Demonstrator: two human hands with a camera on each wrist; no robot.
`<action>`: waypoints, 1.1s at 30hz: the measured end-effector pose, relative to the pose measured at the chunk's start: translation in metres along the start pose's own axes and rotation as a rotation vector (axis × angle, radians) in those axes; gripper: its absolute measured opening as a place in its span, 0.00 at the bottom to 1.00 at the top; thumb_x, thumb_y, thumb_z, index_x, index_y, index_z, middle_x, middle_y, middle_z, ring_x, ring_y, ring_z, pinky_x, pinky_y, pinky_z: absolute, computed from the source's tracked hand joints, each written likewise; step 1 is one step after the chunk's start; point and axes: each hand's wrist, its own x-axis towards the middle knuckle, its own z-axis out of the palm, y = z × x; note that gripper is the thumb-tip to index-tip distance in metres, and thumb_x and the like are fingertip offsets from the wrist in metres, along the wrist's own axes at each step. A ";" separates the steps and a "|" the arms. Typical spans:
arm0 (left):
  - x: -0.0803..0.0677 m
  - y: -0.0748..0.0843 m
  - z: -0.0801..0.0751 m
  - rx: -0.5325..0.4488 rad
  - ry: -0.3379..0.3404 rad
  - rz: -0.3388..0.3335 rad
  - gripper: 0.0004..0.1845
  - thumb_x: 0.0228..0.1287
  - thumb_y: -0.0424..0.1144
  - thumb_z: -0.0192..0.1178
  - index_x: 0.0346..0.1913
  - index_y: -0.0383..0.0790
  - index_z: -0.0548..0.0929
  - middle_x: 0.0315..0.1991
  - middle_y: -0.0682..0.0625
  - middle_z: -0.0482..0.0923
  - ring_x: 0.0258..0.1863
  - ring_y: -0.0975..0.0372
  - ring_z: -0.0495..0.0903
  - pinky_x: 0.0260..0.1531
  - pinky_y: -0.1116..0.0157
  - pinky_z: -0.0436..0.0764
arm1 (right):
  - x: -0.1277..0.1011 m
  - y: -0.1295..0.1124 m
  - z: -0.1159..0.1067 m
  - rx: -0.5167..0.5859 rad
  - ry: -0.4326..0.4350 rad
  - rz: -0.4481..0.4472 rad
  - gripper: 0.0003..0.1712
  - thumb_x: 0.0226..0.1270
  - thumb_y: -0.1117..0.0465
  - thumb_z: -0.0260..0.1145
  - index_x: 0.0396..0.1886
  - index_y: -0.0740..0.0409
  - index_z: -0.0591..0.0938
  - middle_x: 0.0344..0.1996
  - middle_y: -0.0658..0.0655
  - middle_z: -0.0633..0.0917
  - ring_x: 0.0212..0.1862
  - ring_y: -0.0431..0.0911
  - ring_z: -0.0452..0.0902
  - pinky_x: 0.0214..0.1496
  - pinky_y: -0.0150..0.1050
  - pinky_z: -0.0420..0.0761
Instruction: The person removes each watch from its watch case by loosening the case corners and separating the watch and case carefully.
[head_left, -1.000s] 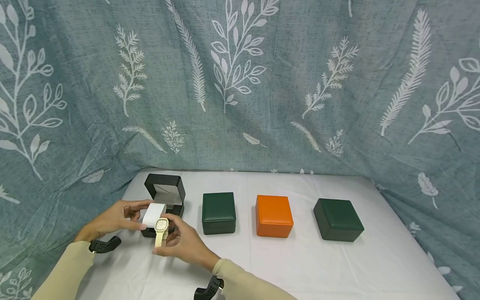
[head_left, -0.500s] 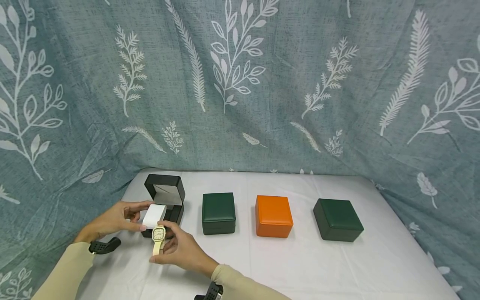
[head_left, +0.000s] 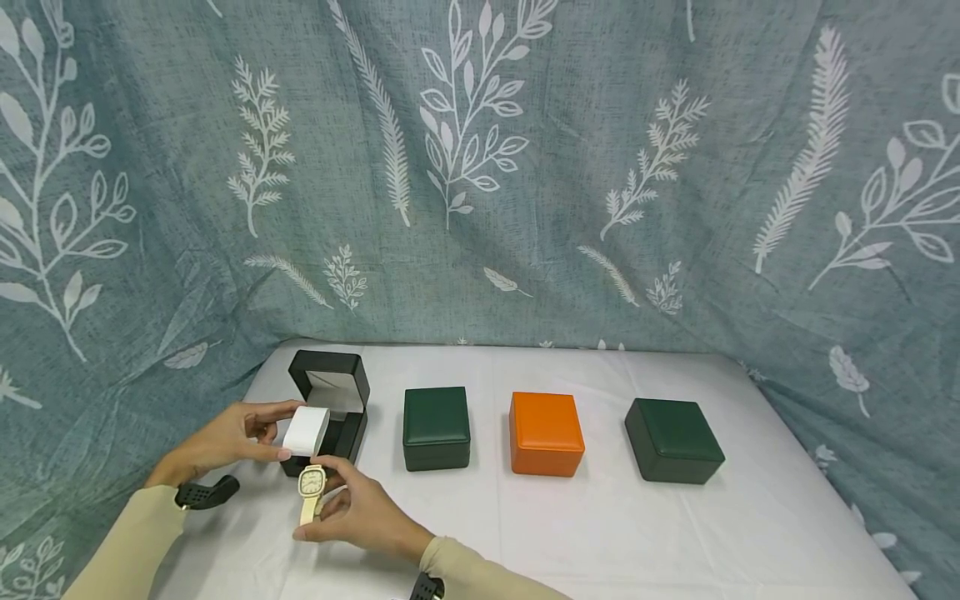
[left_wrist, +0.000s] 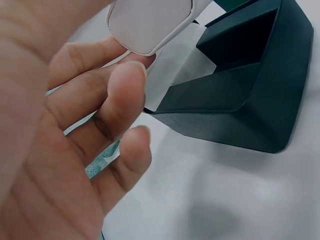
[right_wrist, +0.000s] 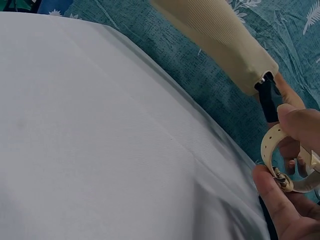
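Observation:
My left hand point(head_left: 221, 443) pinches a white watch cushion point(head_left: 306, 430) by its side, over the front of an open black watch box point(head_left: 347, 429). In the left wrist view the box's dark inside point(left_wrist: 235, 55) shows an empty slot, and the cushion point(left_wrist: 150, 22) sits at the fingertips. My right hand point(head_left: 367, 512) holds a cream-strapped wristwatch point(head_left: 311, 483) with a squarish gold case, just in front of the box. The right wrist view shows the watch's strap point(right_wrist: 270, 147) buckled into a loop between thumb and fingers.
To the right stand a green box point(head_left: 437, 427), an orange box point(head_left: 547, 433) and another green box point(head_left: 673, 440), all with lids down. A white cloth point(head_left: 600, 533) covers the table. Behind it hangs a blue-green leaf-patterned curtain point(head_left: 555, 200).
My right hand has drawn the wristwatch down and slightly left, away from the white cushion. The left hand keeps its hold on the cushion in nearly the same place.

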 end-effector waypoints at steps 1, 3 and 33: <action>0.000 0.000 0.000 -0.002 0.001 -0.005 0.38 0.60 0.30 0.74 0.73 0.32 0.72 0.26 0.52 0.72 0.26 0.68 0.70 0.22 0.65 0.71 | 0.000 0.001 0.001 -0.004 0.000 0.003 0.46 0.58 0.59 0.81 0.74 0.36 0.69 0.46 0.41 0.80 0.41 0.35 0.83 0.41 0.33 0.82; 0.000 -0.001 0.000 -0.007 0.000 -0.005 0.38 0.60 0.29 0.74 0.73 0.31 0.72 0.26 0.52 0.72 0.26 0.68 0.70 0.22 0.65 0.71 | -0.001 0.002 0.003 -0.008 -0.005 0.013 0.46 0.58 0.59 0.81 0.74 0.37 0.69 0.46 0.40 0.80 0.41 0.34 0.83 0.41 0.32 0.82; -0.001 -0.004 0.002 -0.025 -0.015 0.038 0.37 0.60 0.28 0.73 0.73 0.31 0.72 0.26 0.52 0.72 0.26 0.68 0.70 0.22 0.63 0.70 | -0.002 -0.001 0.022 -0.153 0.043 0.138 0.48 0.60 0.52 0.80 0.75 0.65 0.70 0.33 0.39 0.84 0.21 0.35 0.83 0.42 0.25 0.78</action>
